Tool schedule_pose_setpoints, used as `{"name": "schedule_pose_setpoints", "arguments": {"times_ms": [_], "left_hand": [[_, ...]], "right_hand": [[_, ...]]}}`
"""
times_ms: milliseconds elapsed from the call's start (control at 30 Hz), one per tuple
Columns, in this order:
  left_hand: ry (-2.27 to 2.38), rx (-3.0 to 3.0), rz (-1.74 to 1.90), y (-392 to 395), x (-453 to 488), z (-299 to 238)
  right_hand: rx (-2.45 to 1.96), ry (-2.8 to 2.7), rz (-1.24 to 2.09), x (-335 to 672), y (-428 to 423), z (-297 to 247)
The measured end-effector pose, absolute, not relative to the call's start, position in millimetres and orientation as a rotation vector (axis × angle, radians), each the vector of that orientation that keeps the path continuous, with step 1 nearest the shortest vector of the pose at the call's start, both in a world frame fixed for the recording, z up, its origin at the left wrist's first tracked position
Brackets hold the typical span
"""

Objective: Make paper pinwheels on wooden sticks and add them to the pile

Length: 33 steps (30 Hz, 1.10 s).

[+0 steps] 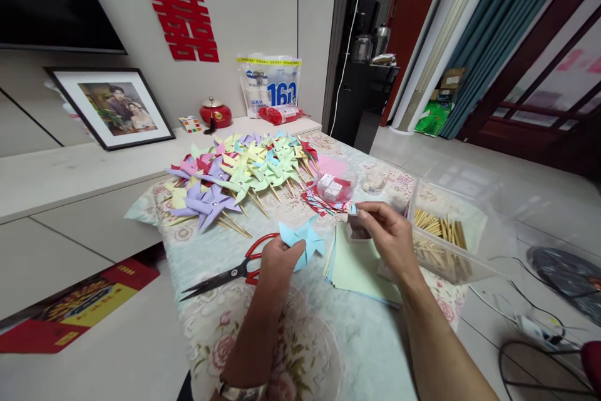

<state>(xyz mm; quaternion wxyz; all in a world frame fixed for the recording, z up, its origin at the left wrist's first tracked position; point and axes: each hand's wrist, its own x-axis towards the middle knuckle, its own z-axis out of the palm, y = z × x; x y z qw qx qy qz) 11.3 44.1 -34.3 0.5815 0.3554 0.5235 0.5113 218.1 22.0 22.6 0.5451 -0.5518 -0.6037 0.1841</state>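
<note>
In our head view, the left hand (284,260) pinched a light-blue paper pinwheel (307,246) above the table (347,341). The right hand (392,235) had its fingertips close together at a small open box (359,234); whether they gripped anything, we could not tell. We judged that a slack pinch might have let the folded blades spring open, a hard one might have creased them, and a knock might have tipped the box. The scissors (235,273) lay just beside the left hand, one handle partly behind it, where a careless sweep could have caught them. The paper stack (361,276) spread below the right hand, and a plastic bin (486,271) bounded it farther right. Heaped pinwheels (253,166) crowded the far side; we found open room at the table's near part.
</note>
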Motion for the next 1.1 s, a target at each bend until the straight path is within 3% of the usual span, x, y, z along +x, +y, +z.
{"name": "schedule_pose_setpoints", "arguments": {"times_ms": [467, 1100], "left_hand": [[1.2, 0.814, 1.232, 37, 12, -25], [1.215, 0.827, 1.195, 34, 11, -17]], "right_hand": [[-2.14, -2.29, 0.035, 223, 29, 48], [-2.146, -2.385, 0.093, 225, 38, 33]]}}
